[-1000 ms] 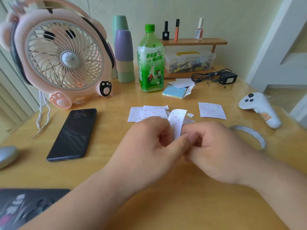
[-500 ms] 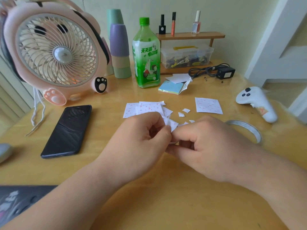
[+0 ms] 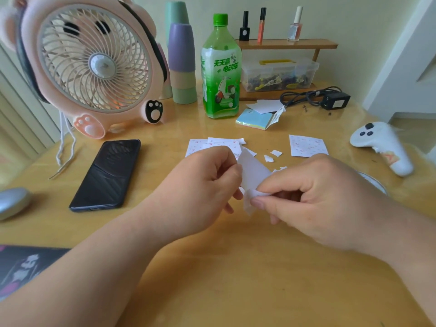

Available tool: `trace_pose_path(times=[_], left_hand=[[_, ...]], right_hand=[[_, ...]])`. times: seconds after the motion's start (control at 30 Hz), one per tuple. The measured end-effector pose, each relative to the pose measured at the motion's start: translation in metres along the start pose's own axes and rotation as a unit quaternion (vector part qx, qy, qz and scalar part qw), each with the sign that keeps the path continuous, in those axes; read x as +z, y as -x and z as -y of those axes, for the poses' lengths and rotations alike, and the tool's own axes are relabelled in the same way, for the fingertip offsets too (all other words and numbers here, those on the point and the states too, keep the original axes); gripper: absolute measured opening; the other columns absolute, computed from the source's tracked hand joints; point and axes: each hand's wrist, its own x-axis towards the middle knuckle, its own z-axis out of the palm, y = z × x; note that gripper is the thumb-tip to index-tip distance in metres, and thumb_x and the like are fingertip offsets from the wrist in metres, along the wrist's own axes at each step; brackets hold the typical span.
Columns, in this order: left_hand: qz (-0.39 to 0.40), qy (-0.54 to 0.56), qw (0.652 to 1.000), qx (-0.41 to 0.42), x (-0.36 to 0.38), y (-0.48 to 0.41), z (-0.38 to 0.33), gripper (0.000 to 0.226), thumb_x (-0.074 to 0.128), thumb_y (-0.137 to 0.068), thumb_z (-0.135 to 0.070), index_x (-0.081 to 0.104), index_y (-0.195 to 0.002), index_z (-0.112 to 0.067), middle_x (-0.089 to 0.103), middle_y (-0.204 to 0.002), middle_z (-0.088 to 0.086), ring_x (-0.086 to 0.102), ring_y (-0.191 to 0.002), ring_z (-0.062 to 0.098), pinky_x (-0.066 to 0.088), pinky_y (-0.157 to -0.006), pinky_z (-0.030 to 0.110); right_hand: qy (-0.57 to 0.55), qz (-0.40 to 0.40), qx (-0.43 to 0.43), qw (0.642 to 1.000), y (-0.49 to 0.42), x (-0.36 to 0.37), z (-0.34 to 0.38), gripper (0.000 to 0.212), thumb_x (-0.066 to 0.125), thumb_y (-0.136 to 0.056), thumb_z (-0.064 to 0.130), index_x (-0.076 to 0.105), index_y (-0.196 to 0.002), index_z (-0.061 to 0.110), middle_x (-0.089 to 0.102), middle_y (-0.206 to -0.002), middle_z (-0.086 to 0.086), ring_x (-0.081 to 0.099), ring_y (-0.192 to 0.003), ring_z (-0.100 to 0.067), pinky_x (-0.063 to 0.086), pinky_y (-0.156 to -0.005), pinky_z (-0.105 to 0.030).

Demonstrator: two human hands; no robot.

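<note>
White and creased, a small piece of paper (image 3: 253, 175) hangs just above the yellowish wooden surface (image 3: 236, 267), near the middle of the scene, caught between two bare hands. The left hand (image 3: 200, 185) pinches its upper left edge with curled fingers (image 3: 234, 171). The right hand (image 3: 318, 197) grips its lower corner, thumb and forefinger closed on the paper and the other fingers curled beneath. The paper tilts from upper left to lower right, and its bottom corner is bent over at the right thumb. Just beyond the left hand, flat on the surface, lies a small pile of white sheets printed with red cherries (image 3: 212, 143). A few torn white scraps (image 3: 271, 155) sit to its right, and farther right a single cherry-printed square (image 3: 308, 149) lies apart. A black smartphone (image 3: 107, 173) lies face up on the left, near a pink animal-shaped desk fan (image 3: 94, 64). At the far side stand a green plastic tea bottle (image 3: 221, 72), a stack of pastel cups (image 3: 182, 62) and a pad of pale blue note paper (image 3: 253, 119). A white handheld controller (image 3: 382, 145) rests at the right edge.
</note>
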Motion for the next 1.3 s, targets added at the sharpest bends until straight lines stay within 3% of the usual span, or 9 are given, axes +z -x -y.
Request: trace_pose_path(times=[0.17, 0.33, 0.43, 0.57, 0.67, 0.77, 0.87, 1.1, 1.3], left_hand=[[0.018, 0.018, 1.000, -0.017, -0.006, -0.003, 0.000, 0.024, 0.051, -0.100, -0.021, 0.058, -0.083, -0.006, 0.074, -0.076, -0.003, 0.074, -0.064, 0.017, 0.060, -0.076, 0.046], [-0.006, 0.040, 0.998, -0.042, -0.010, -0.008, 0.004, 0.025, 0.049, -0.100, -0.018, 0.052, -0.077, -0.010, 0.059, -0.056, -0.015, 0.074, -0.061, 0.018, 0.047, -0.051, 0.016], [-0.001, 0.126, 0.991, -0.046, -0.011, -0.008, 0.003, 0.025, 0.050, -0.102, -0.015, 0.056, -0.083, 0.000, 0.064, -0.072, 0.003, 0.071, -0.068, 0.020, 0.061, -0.061, 0.034], [-0.010, 0.201, 0.979, -0.041, -0.007, -0.005, 0.001, 0.026, 0.049, -0.104, -0.014, 0.059, -0.088, 0.004, 0.072, -0.091, 0.018, 0.072, -0.082, 0.029, 0.062, -0.072, 0.056], [-0.033, 0.221, 0.974, -0.048, -0.004, -0.006, 0.001, 0.025, 0.050, -0.103, -0.013, 0.058, -0.090, 0.007, 0.073, -0.088, 0.012, 0.072, -0.079, 0.025, 0.062, -0.072, 0.058], [-0.044, 0.262, 0.963, -0.042, -0.003, -0.005, 0.003, 0.022, 0.057, -0.102, -0.021, 0.062, -0.091, -0.003, 0.071, -0.094, 0.014, 0.073, -0.084, 0.029, 0.062, -0.071, 0.058], [-0.016, 0.308, 0.951, -0.024, -0.003, -0.004, 0.004, 0.032, 0.062, -0.089, -0.038, 0.066, -0.095, -0.007, 0.072, -0.098, 0.017, 0.073, -0.085, 0.031, 0.062, -0.070, 0.050], [0.063, 0.284, 0.957, -0.018, 0.000, -0.003, 0.007, 0.023, 0.075, -0.079, -0.026, 0.076, -0.094, -0.008, 0.074, -0.090, 0.009, 0.068, -0.079, 0.018, 0.063, -0.074, 0.044], [0.035, 0.279, 0.959, -0.026, 0.004, -0.001, 0.004, 0.009, 0.073, -0.089, -0.010, 0.079, -0.085, -0.005, 0.078, -0.086, 0.015, 0.074, -0.075, 0.028, 0.062, -0.070, 0.032]], right_hand=[[-0.003, -0.015, -0.001, 1.000, 0.000, -0.002, -0.002, 0.026, 0.066, -0.085, 0.045, 0.076, -0.079, 0.022, 0.058, -0.062, -0.002, 0.049, -0.053, -0.018, 0.043, -0.050, -0.037], [0.007, -0.049, 0.005, 0.999, -0.001, -0.004, 0.002, 0.012, 0.072, -0.078, 0.045, 0.079, -0.077, 0.035, 0.058, -0.069, 0.007, 0.053, -0.063, -0.014, 0.036, -0.050, -0.018], [0.007, -0.083, 0.003, 0.997, -0.003, -0.006, 0.000, 0.014, 0.074, -0.077, 0.055, 0.079, -0.077, 0.042, 0.052, -0.079, 0.012, 0.051, -0.064, -0.015, 0.036, -0.052, -0.018], [0.078, -0.131, -0.027, 0.988, -0.005, -0.008, -0.003, 0.010, 0.070, -0.080, 0.050, 0.078, -0.077, 0.045, 0.054, -0.131, 0.024, 0.046, -0.127, -0.004, 0.036, -0.100, -0.013], [0.102, -0.132, -0.061, 0.984, -0.007, -0.008, -0.006, 0.012, 0.068, -0.083, 0.045, 0.078, -0.078, 0.040, 0.049, -0.146, 0.024, 0.033, -0.143, -0.007, 0.029, -0.116, -0.034], [0.114, -0.141, -0.092, 0.979, -0.008, -0.007, -0.010, 0.018, 0.067, -0.088, 0.044, 0.076, -0.078, 0.031, 0.064, -0.120, 0.022, 0.050, -0.125, -0.010, 0.040, -0.104, -0.045], [0.058, -0.165, -0.093, 0.980, -0.009, -0.007, -0.014, 0.013, 0.070, -0.089, 0.032, 0.075, -0.080, 0.024, 0.068, -0.086, 0.016, 0.063, -0.094, -0.014, 0.047, -0.084, -0.033], [-0.063, -0.203, -0.022, 0.977, -0.008, -0.013, -0.012, 0.011, 0.072, -0.088, 0.041, 0.074, -0.082, 0.032, 0.070, -0.073, 0.007, 0.061, -0.067, -0.018, 0.047, -0.061, -0.029], [-0.097, -0.207, 0.007, 0.973, -0.007, -0.009, -0.010, 0.010, 0.071, -0.091, 0.040, 0.070, -0.088, 0.031, 0.073, -0.072, 0.010, 0.063, -0.063, -0.009, 0.047, -0.059, -0.022]])
